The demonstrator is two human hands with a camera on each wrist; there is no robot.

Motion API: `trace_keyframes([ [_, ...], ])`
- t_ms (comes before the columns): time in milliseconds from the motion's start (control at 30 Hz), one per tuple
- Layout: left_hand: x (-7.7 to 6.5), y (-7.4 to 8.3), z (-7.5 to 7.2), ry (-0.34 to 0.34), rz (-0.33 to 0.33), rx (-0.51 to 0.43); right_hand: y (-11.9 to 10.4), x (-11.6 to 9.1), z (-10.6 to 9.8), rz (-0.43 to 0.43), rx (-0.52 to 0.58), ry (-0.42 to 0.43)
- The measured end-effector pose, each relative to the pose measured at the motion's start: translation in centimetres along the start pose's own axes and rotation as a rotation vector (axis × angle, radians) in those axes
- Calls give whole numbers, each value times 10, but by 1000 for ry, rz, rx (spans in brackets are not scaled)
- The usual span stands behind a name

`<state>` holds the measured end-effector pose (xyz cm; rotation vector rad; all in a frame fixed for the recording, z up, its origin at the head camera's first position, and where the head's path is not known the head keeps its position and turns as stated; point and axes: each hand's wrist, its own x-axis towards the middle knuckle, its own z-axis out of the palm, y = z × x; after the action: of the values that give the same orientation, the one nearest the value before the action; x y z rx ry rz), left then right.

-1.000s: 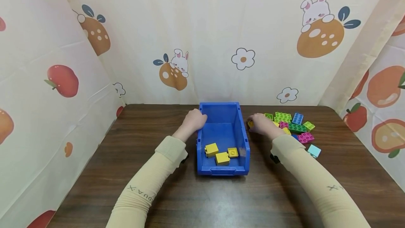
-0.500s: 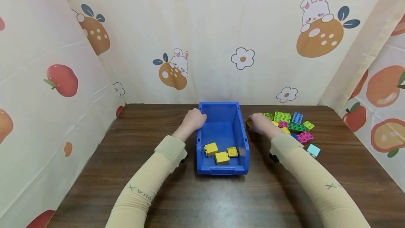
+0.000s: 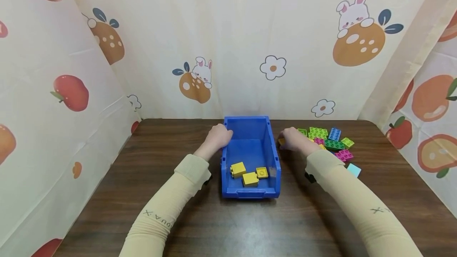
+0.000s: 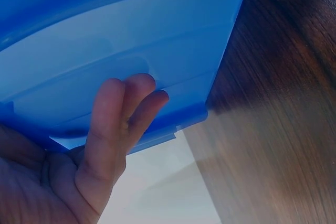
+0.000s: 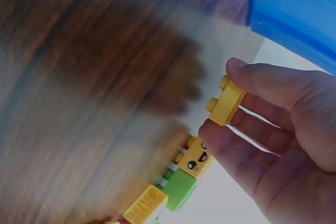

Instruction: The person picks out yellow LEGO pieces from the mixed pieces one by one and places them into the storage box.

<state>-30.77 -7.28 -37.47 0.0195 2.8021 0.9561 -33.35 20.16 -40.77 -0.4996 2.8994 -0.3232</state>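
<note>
My left hand holds the upper left wall of a blue plastic bin. In the left wrist view several of its fingers lie against the outside of that wall; the thumb is hidden. Three yellow bricks sit near the front of the bin. Right of the bin, my right hand pinches a small yellow brick between thumb and finger, as the right wrist view shows. Close by that hand are a yellow face brick, a green brick and another yellow brick.
To the right of the right hand lie loose bricks: lime, blue, dark green, magenta and light turquoise. Everything stands on a dark wooden table, with a printed curtain behind it.
</note>
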Motion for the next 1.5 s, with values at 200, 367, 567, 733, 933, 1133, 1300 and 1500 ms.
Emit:
trace_keyframes([
  [200,0,0,2,1,-3,-6,-5,-6,-11,65,37,-4],
  [367,0,-1,4,1,-7,-14,-7,-7,-21,60,5,10],
  [567,0,-1,4,2,-5,-13,-11,-7,-31,40,-6,36],
  [733,0,-1,3,5,-7,-1,-20,-8,-43,47,-10,44],
  [933,-1,1,1,10,-17,-4,-31,-10,-54,-7,-45,87],
  [1133,-1,2,1,9,-19,9,-40,-15,-61,-27,-44,98],
  [1300,-2,2,0,15,-10,14,-47,-19,-70,-50,-24,114],
  [1500,-1,1,1,13,-15,9,-61,-25,-80,-95,-16,136],
])
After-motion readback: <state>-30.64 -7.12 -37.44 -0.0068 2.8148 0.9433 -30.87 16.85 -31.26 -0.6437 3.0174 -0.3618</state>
